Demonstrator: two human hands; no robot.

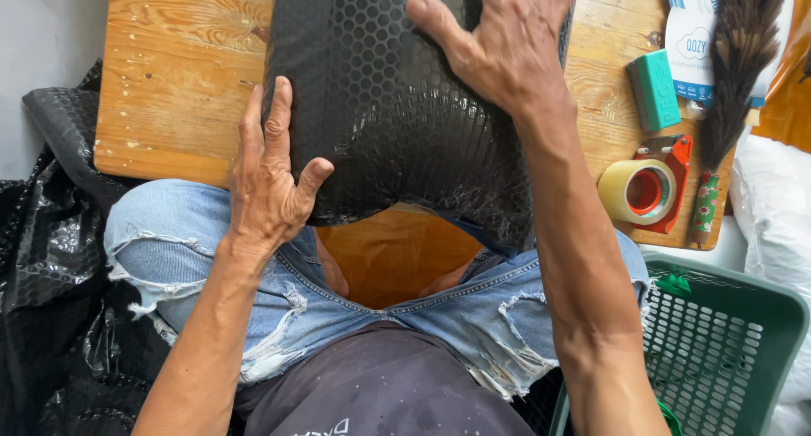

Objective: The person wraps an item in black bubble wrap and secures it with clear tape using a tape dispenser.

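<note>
Both hands open, flat on black honeycomb-textured bubble-wrap parcel [397, 106]: left hand [270, 182] at seven o'clock, right hand [503, 43] at one o'clock, over wooden board [177, 73].

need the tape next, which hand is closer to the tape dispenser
Right. The right hand lies flat on the black bubble-wrap parcel, left of the tape dispenser; the left hand presses the parcel's far left edge.

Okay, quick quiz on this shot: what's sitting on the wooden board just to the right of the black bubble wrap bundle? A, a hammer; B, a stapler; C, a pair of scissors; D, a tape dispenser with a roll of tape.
D: a red tape dispenser holding a roll of pale tape lies on the wooden board, right of the black bubble wrap bundle that the left hand and right hand press flat.
</note>
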